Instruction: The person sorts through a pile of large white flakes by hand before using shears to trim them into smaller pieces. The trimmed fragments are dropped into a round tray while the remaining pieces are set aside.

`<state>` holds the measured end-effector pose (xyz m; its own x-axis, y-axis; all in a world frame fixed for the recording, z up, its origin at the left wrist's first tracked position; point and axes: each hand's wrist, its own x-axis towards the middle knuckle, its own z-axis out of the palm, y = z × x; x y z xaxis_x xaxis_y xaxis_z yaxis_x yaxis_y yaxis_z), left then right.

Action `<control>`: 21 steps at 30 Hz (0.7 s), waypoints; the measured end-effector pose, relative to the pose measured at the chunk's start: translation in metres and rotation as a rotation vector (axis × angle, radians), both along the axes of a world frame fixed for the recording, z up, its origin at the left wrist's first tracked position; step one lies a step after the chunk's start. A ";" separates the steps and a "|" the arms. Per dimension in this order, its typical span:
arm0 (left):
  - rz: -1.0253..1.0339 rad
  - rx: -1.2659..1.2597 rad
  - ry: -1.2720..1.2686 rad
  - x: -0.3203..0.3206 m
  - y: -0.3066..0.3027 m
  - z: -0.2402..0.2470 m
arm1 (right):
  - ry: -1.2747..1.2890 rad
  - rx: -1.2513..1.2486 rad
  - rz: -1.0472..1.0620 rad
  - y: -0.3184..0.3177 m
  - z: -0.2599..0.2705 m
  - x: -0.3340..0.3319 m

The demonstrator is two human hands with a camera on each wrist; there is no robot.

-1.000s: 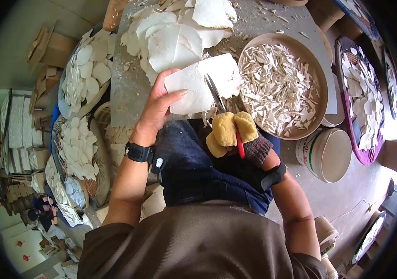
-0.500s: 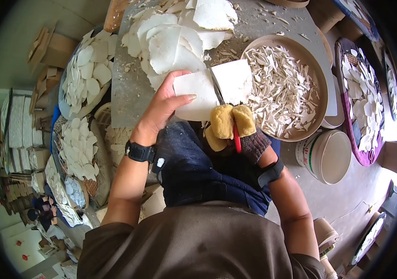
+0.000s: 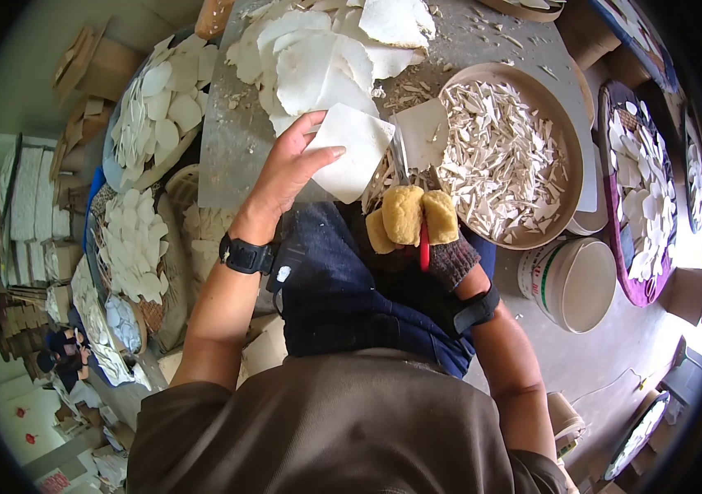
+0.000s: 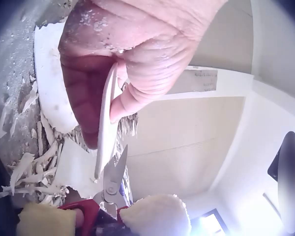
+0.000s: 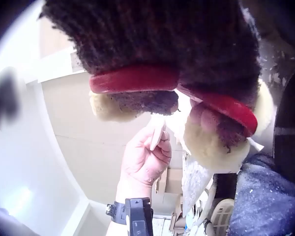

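My left hand (image 3: 289,169) pinches a flat white sheet (image 3: 351,152) between thumb and fingers; the left wrist view shows it edge-on. My right hand (image 3: 432,230) wears a dark knit glove with yellow padding (image 3: 403,212) round the fingers, and grips red-handled scissors (image 4: 113,179). Their blades (image 3: 401,156) point away from me, just right of the sheet and somewhat parted in the left wrist view. Beyond them is a separate white piece (image 3: 425,132), beside the round tray. In the right wrist view, the red handles (image 5: 135,78) loop round the padded fingers.
A round tray (image 3: 571,144) full of white scraps stands right on the grey table (image 3: 227,165). Larger white sheets (image 3: 318,70) are piled at the back left. A white bucket (image 3: 585,288) stands on the floor at right. Baskets of white pieces (image 3: 133,243) line the left.
The scissors' cut has parted the sheet in two. The left hand's part has tilted and moved slightly up; the other piece now lies apart, right of the blades.
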<state>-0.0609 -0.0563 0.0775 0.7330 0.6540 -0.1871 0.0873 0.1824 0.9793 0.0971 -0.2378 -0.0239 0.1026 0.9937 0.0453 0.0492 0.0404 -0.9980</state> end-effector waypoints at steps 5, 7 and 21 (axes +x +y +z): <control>-0.023 0.022 0.041 -0.007 0.007 0.002 | 0.183 0.017 -0.090 -0.006 -0.004 -0.006; -0.051 -0.002 0.063 -0.011 0.010 0.009 | 0.091 0.069 -0.048 -0.011 -0.003 -0.005; -0.193 0.334 0.087 -0.026 -0.001 0.028 | 0.373 -0.116 -0.066 -0.062 -0.037 -0.003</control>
<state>-0.0869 -0.0577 0.1059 0.8395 0.5407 -0.0541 0.1739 -0.1729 0.9695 0.0945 -0.2993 -0.0605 0.1548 0.9807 -0.1195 -0.3187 -0.0649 -0.9456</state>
